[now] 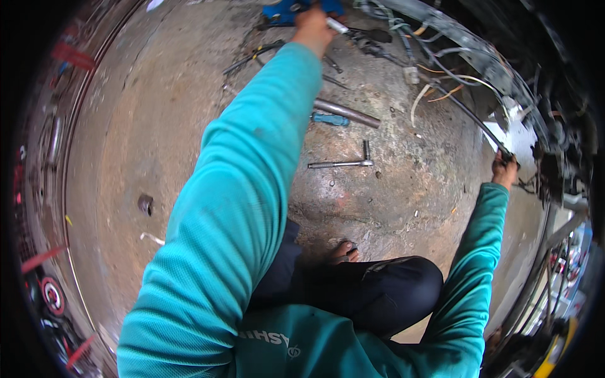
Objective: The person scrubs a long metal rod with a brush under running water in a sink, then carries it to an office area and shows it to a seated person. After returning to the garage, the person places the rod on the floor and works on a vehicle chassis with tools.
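My left arm stretches far forward, and my left hand (pixel 313 30) is over a blue object (pixel 287 11) at the top edge. A small white piece (pixel 337 25) shows beside it; the fingers are blurred and partly hidden. Out to the right, my right hand (pixel 503 171) is closed around the lower end of a long dark rod (pixel 476 120), which slants up toward the wiring. Between my arms, a ratchet wrench (pixel 337 164) lies on the floor. Farther off are a metal pipe (pixel 350 113) and a blue handle (pixel 330 119) against it.
Loose wires (pixel 447 53) hang from a metal frame (pixel 485 47) at the upper right. Dark long-handled tools (pixel 252 58) lie left of the pipe. A short metal cylinder (pixel 145 205) sits on the stained concrete floor (pixel 126 138). My bare foot (pixel 345 252) is near my folded knee.
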Motion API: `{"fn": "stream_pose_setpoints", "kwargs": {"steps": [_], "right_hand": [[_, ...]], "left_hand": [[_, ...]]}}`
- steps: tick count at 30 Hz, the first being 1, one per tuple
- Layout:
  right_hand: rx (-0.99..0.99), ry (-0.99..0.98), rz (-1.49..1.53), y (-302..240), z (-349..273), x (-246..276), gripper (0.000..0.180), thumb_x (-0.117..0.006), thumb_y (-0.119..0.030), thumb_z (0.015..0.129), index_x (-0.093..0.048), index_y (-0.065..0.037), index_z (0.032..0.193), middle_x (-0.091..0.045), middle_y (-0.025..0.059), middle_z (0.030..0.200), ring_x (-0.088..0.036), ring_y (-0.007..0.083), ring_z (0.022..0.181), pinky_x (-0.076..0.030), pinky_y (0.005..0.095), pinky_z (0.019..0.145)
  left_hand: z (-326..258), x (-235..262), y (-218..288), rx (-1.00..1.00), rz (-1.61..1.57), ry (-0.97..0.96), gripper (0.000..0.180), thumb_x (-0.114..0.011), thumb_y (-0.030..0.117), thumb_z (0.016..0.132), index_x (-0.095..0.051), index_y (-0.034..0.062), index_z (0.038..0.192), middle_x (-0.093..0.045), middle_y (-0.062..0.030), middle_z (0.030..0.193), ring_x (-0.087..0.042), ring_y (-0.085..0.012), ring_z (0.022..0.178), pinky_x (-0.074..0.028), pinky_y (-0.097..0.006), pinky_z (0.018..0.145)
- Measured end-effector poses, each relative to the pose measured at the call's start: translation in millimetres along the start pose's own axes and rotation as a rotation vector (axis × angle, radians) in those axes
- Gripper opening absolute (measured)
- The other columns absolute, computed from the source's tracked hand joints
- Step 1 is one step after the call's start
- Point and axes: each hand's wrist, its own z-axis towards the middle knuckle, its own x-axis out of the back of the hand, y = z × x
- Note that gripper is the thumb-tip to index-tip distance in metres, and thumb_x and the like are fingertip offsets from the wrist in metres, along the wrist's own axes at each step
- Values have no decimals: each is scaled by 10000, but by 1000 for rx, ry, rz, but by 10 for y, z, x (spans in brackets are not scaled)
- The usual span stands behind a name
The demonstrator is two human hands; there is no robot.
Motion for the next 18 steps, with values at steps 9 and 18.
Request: {"fn": "stream_pose_setpoints", "kwargs": {"steps": [9,18], "right_hand": [[-100,45,109,1268,-1292,-3,382,-441,-279,1094,-391,17,1330,-508,227,1373,-618,470,1125,-565,596,950],[-167,147,258,1397,-1403,-52,326,-508,-257,1072,-467,37,1207,-564,232,1278,-604,510,1147,-548,645,983]], "left_hand": [[-263,377,838,336,378,54,200,-464,333,1095,-505,137,1095,-464,-15,687,-500,-174,594,-536,-453,622],[-35,524,1019,35,78,234,323,-517,396,1062,-544,75,1044,-488,-75,662,-475,-215,526,-458,-403,492]]}}
